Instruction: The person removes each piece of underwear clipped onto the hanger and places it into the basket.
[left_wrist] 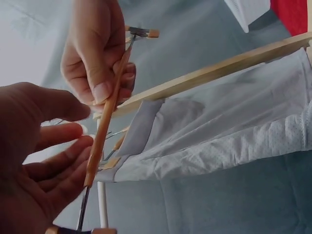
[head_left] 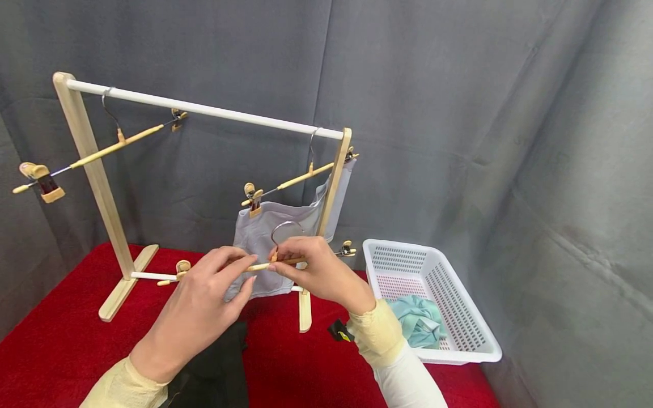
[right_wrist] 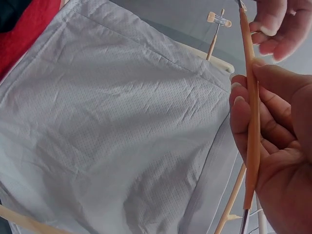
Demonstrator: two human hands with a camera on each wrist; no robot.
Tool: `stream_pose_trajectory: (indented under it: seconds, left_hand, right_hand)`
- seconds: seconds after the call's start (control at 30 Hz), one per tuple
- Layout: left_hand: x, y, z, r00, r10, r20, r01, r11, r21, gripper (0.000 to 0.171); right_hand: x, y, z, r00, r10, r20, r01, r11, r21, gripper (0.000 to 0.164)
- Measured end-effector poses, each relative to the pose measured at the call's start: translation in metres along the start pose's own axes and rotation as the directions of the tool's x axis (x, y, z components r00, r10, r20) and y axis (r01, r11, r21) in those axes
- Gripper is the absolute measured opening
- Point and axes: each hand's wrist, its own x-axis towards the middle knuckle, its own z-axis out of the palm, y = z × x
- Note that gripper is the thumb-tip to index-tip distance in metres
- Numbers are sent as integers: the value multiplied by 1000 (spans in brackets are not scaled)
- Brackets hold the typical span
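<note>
Nearest my head feed: dark cloth lies on the red surface, partly under the left forearm. Just above it, the person's two hands sit close together at one clip hanger, held in front of the rack with its hook upward. The right hand pinches the wooden bar beside the hook, thumb against fingers; I judge that grip keeps the hanger balanced near its middle. The left hand has its thumb and fingers parted around the other half of the bar, as if to steady it; from my wrist feeds I cannot be sure that the fingertips touch. I see no cloth in this hanger's clips.

Beyond, I log a grey garment hanging from a second hanger at the rack's right end. Its clips grip the waistband near both corners, presumably to spread the cloth. To the right, a white basket contains a crumpled teal cloth; its walls keep that piece apart. A third hanger, bare, hangs near the rail's left end. Grey curtain behind everything.
</note>
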Motion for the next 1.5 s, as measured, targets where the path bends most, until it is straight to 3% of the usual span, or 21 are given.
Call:
stream_pose_trajectory:
  seconds: [0.2, 0.37, 0.5, 0.87, 1.0, 1.2, 1.27, 1.37, 1.43, 1.5]
  left_hand:
    - [1, -3, 6, 997, -55, 60, 53, 998, 34, 37]
    - [1, -9, 10, 997, -35, 65, 34, 999, 13, 33]
    - [0, -12, 12, 999, -14, 32, 14, 1000, -10, 33]
    - [-2, -19, 10, 999, -34, 8, 34, 999, -1, 35]
    - [-1, -19, 6, 999, -48, 1, 48, 999, 6, 37]
    - [-1, -19, 1, 998, -42, -36, 43, 999, 23, 38]
    - [0, -19, -1, 998, -34, -45, 35, 999, 29, 38]
    - [0, -20, -2, 998, -25, -54, 27, 999, 39, 39]
    - [0, -21, -3, 998, -16, -61, 18, 999, 43, 39]
    - [0, -21, -3, 998, -14, -62, 17, 999, 48, 40]
  right_hand:
    - [1, 2, 2, 1000, -21, 2, 21, 1000, -19, 11]
    - [3, 1, 4, 999, -36, -8, 35, 999, -13, 12]
    - [3, 0, 5, 999, -38, -22, 37, 999, -13, 17]
    - [-9, -3, -2, 978, -158, -138, 125, 966, -226, 42]
    - [-18, -1, -2, 941, -276, -195, 219, 938, -270, 40]
    - [-32, 15, 20, 836, -491, -246, 412, 856, -311, 22]
    - [-35, 22, 34, 814, -537, -222, 469, 833, -294, 19]
    - [-40, 29, 58, 837, -529, -144, 487, 838, -245, 15]
    - [-43, 33, 75, 886, -460, -59, 441, 875, -201, 16]
    - [-47, 37, 92, 941, -335, 56, 339, 924, -178, 22]
